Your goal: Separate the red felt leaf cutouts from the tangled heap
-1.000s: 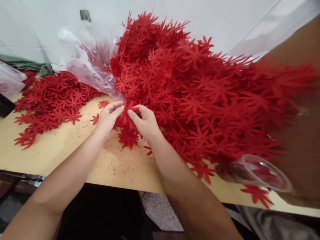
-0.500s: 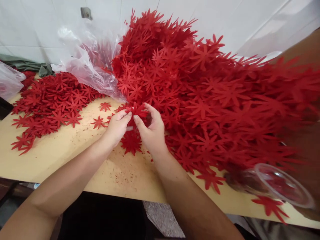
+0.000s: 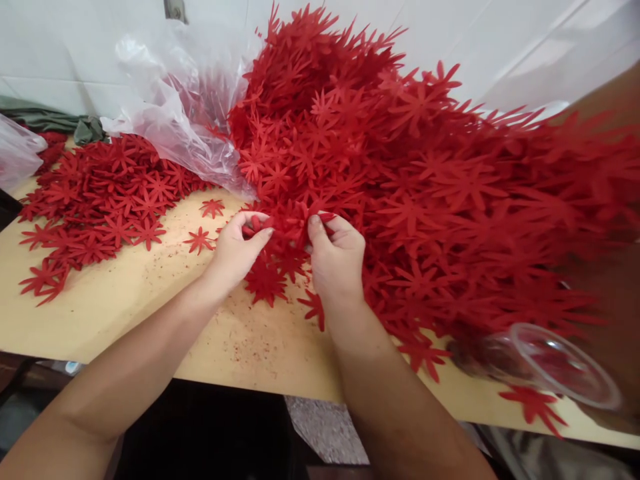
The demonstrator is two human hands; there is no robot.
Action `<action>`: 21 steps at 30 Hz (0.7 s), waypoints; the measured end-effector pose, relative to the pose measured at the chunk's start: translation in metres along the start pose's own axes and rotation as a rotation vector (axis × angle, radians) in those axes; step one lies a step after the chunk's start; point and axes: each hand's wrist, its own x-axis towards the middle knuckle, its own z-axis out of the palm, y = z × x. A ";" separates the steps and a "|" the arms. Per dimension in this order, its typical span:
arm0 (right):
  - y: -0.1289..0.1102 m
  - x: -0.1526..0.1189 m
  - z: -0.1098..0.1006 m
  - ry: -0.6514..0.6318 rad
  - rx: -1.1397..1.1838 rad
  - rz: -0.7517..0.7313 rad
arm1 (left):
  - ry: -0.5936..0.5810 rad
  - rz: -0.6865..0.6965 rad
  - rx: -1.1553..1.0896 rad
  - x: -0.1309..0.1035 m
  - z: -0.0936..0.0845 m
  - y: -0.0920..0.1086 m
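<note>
My left hand [image 3: 239, 248] is closed, with thumb and fingers around a red flower-shaped cutout [image 3: 256, 225] whose petals stick out between them. To its right, my right hand [image 3: 338, 257] pinches another red flower-shaped cutout [image 3: 326, 217] between thumb and forefinger; part of it is hidden by the fingers. A small gap separates the hands. Directly below them a many-petalled red cutout [image 3: 266, 281] lies on the table, and a single cutout [image 3: 313, 308] is beside my right wrist. Behind and right of the hands rises a large heap of red cutouts [image 3: 420, 180].
A lower pile of darker red cutouts [image 3: 105, 200] covers the table's [image 3: 200, 327] left side. Between the piles slumps a clear plastic bag [image 3: 180, 127] against the tiled wall. At the right front lies a clear plastic container [image 3: 565, 367] on its side, near the table edge.
My hands have moved apart, the right one going rightward with a red cutout. Before, both sets of fingertips were together at a red cutout. The view has shifted slightly.
</note>
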 end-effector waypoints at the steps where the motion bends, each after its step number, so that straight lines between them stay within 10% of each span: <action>1: 0.000 0.001 0.000 -0.009 0.027 0.023 | 0.020 0.005 0.007 0.001 0.000 0.000; 21: -0.006 -0.008 0.010 -0.425 0.076 0.046 | -0.151 0.021 -0.074 -0.003 -0.002 0.008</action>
